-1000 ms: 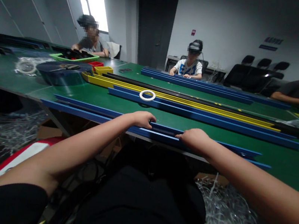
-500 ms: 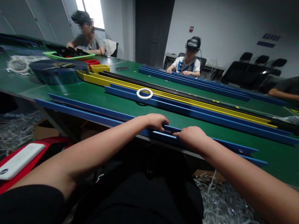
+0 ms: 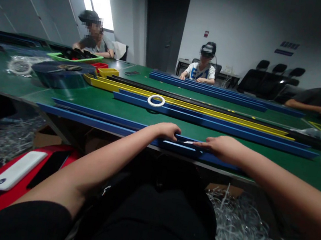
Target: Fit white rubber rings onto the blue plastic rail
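Observation:
A long blue channel-shaped rail [image 3: 94,115] lies along the near edge of the table, in front of me. My left hand [image 3: 167,131] is closed with thumb and fingers curled over this rail near its middle. To its right, my right hand [image 3: 227,148] pinches the end of a thin white strip [image 3: 188,142], with forefinger and thumb pressed together. The strip spans part of the gap between my hands, just above the rail's channel. Whether the strip is attached to the rail, I cannot tell.
Beyond lie another blue rail [image 3: 223,126] with a white tape roll [image 3: 156,100] on it, and yellow rails [image 3: 141,90]. A large dark blue roll [image 3: 64,76] stands left. Co-workers sit around the green table [image 3: 96,99]. Tangled clear strips [image 3: 251,236] fill the floor lower right.
My right hand has moved to the right, away from my left hand, and more of the white strip shows between them. My left hand has stayed in place.

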A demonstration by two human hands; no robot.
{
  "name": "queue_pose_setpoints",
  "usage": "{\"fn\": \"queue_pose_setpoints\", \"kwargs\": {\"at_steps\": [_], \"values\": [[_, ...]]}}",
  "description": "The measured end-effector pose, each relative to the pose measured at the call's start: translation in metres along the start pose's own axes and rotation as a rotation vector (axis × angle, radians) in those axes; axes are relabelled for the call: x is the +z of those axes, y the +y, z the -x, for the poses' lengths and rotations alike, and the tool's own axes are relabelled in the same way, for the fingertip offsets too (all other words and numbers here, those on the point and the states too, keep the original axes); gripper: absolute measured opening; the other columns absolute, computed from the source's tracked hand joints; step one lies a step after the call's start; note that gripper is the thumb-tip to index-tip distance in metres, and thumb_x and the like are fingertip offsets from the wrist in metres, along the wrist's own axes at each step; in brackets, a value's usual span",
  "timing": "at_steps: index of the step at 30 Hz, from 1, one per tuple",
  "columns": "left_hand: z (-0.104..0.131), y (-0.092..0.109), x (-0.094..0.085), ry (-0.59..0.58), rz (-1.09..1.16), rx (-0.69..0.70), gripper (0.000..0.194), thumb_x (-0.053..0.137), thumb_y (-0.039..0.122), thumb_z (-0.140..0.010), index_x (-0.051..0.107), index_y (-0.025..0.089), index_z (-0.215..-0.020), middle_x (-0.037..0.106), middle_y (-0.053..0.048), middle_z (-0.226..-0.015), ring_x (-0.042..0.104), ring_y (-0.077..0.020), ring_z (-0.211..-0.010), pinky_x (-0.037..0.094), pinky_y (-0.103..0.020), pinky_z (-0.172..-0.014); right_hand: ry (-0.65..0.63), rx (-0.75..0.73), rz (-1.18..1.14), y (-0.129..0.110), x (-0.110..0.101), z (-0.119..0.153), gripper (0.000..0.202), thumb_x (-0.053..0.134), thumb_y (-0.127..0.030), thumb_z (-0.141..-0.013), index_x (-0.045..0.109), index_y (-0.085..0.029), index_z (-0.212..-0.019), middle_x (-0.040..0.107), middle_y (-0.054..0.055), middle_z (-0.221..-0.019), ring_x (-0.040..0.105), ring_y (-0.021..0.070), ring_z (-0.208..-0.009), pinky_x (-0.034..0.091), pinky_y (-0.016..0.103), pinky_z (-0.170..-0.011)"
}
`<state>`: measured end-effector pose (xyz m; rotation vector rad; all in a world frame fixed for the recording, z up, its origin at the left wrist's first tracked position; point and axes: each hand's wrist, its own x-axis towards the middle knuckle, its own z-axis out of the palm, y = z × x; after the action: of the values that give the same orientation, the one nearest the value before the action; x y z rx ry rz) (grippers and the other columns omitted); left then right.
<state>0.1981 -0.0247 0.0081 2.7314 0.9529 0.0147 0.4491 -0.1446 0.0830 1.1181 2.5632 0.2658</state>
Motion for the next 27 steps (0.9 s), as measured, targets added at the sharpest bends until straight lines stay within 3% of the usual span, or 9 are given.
{"fn": "queue_pose_setpoints", "kwargs": {"at_steps": [4,8,13,17,27], "values": [[-0.001,-0.002,0.0,-0.014,0.003,-0.02,0.044,0.062,0.037,-0.071,0.067,0.024,-0.113,0.072,-0.003,-0.108,0.064,-0.0191,-0.09,0.043,-0.023,-0.068,-0.006,0.011,0.005,0.009,-0.004,0.013,0.06,0.042,-0.017,-0.09,0.043,-0.044,-0.143,0.066,0.002,-0.093,0.058,0.0134,-0.066,0.026,0.026,-0.053],[0.001,-0.002,0.0,-0.006,0.006,-0.011,0.04,0.06,0.038,-0.071,0.069,0.024,-0.107,0.072,-0.003,-0.102,0.063,-0.0183,-0.084,0.041,-0.024,-0.063,-0.043,0.042,0.04,0.01,0.003,0.012,0.058,0.04,-0.015,-0.091,0.046,-0.04,-0.143,0.065,0.004,-0.091,0.057,0.0138,-0.063,0.026,0.026,-0.052],[0.001,-0.002,0.001,-0.001,0.005,0.001,0.037,0.059,0.037,-0.071,0.07,0.022,-0.103,0.072,-0.003,-0.097,0.063,-0.018,-0.08,0.04,-0.025,-0.061,-0.117,0.105,0.134,0.001,0.014,0.004,0.051,0.039,-0.021,-0.093,0.049,-0.035,-0.142,0.067,0.007,-0.083,0.062,0.0185,-0.062,0.028,0.026,-0.051],[0.0,-0.003,0.002,0.012,-0.009,0.002,0.039,0.061,0.037,-0.071,0.069,0.023,-0.106,0.072,-0.003,-0.1,0.063,-0.0185,-0.083,0.041,-0.024,-0.062,-0.186,0.147,0.144,-0.008,0.019,-0.004,0.048,0.04,-0.024,-0.094,0.052,-0.038,-0.139,0.07,0.008,-0.084,0.067,0.0245,-0.069,0.032,0.027,-0.051],[0.002,0.0,0.0,-0.01,0.009,-0.029,0.04,0.061,0.039,-0.07,0.07,0.025,-0.107,0.072,-0.002,-0.096,0.063,-0.0186,-0.081,0.04,-0.025,-0.062,-0.229,0.235,0.119,-0.021,0.017,-0.014,0.05,0.043,-0.014,-0.089,0.06,-0.033,-0.132,0.073,0.01,-0.091,0.07,0.026,-0.079,0.045,0.03,-0.063]]}}
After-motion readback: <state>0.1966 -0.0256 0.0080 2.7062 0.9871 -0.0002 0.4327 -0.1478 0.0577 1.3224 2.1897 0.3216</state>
